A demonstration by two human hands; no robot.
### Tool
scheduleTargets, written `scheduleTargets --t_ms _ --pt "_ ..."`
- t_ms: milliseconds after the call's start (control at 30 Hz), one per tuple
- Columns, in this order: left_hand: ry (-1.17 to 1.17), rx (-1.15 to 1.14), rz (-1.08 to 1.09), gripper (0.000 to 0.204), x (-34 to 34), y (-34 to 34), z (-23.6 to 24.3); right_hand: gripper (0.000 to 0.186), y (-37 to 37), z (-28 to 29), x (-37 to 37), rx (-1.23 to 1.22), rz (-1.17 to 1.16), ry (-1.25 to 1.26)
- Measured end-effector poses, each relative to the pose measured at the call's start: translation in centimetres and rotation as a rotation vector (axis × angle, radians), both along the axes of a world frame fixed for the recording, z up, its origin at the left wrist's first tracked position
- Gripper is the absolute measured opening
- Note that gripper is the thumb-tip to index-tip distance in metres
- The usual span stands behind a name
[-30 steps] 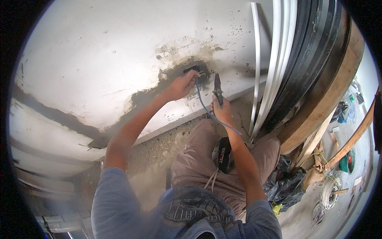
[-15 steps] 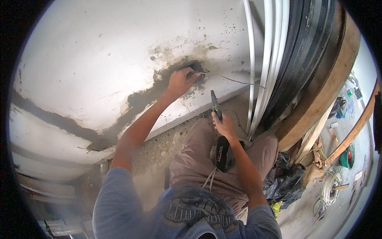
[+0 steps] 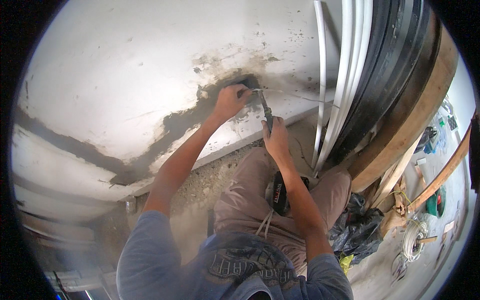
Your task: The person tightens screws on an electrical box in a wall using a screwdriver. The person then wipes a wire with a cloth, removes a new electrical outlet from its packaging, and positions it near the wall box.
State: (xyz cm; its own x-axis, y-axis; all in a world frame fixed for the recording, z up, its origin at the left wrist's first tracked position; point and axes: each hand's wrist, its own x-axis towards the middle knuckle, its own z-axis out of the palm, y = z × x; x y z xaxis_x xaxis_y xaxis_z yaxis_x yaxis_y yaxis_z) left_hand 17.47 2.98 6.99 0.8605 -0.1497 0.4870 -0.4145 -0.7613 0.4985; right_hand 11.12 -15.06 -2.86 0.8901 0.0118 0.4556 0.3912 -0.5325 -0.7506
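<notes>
1. The thin pale wire (image 3: pixel 295 94) is just above the middle of the frame, stretching rightward from your fingertips toward the pipes.
2. Your left hand (image 3: pixel 231 102) pinches it, thumb and fingers closed together, beside the dark wall opening (image 3: pixel 246 80).
3. Your right hand (image 3: pixel 277 136) wraps the handles of the pliers (image 3: pixel 268 111). They have just risen from lower down, so their tip now meets the wire, or nearly so, beside your left fingertips; whether the jaws are closed, you cannot tell.
4. Around the opening, rough grey mortar (image 3: pixel 175 125) runs down-left across the smooth, scuffed white wall (image 3: pixel 115 75).
5. At upper right stand slim, glossy white pipes (image 3: pixel 344 75), then bent black tubing (image 3: pixel 392 75) and a curved wooden board (image 3: pixel 425 122).
6. Lower right holds a crumpled black plastic bag (image 3: pixel 357 232) and a round coil of pale cable (image 3: pixel 414 242).
</notes>
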Motion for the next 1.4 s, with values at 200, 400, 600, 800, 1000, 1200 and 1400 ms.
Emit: scheduleTargets --t_ms 200,400,600,800,1000,1200,1400 --pt "0.084 0.030 0.121 0.019 -0.3 -0.8 0.4 0.028 0.0 0.6 -0.3 -0.007 -0.014 0.045" --pt "0.088 0.037 0.191 0.022 -0.2 -1.0 -0.1 0.029 -0.1 0.6 0.7 -0.064 0.023 0.069" --pt "0.057 0.019 0.177 0.021 0.1 -0.5 -0.7 0.030 0.7 1.0 2.3 -0.091 0.043 0.022" --pt "0.064 0.012 0.172 0.021 0.1 -0.6 -0.6 0.032 1.3 1.3 4.7 -0.122 0.022 -0.028" --pt "0.085 -0.001 0.136 0.021 0.0 -0.9 -0.7 0.035 0.9 0.5 5.2 -0.049 0.072 -0.006" --pt "0.055 -0.008 0.051 0.020 -1.0 0.2 -0.8 0.033 1.2 1.1 2.2 0.154 0.160 0.182" --pt "0.012 -0.111 -0.023 0.037 -7.8 2.6 -4.8 0.047 -4.4 -5.3 1.9 -0.106 0.326 0.803"
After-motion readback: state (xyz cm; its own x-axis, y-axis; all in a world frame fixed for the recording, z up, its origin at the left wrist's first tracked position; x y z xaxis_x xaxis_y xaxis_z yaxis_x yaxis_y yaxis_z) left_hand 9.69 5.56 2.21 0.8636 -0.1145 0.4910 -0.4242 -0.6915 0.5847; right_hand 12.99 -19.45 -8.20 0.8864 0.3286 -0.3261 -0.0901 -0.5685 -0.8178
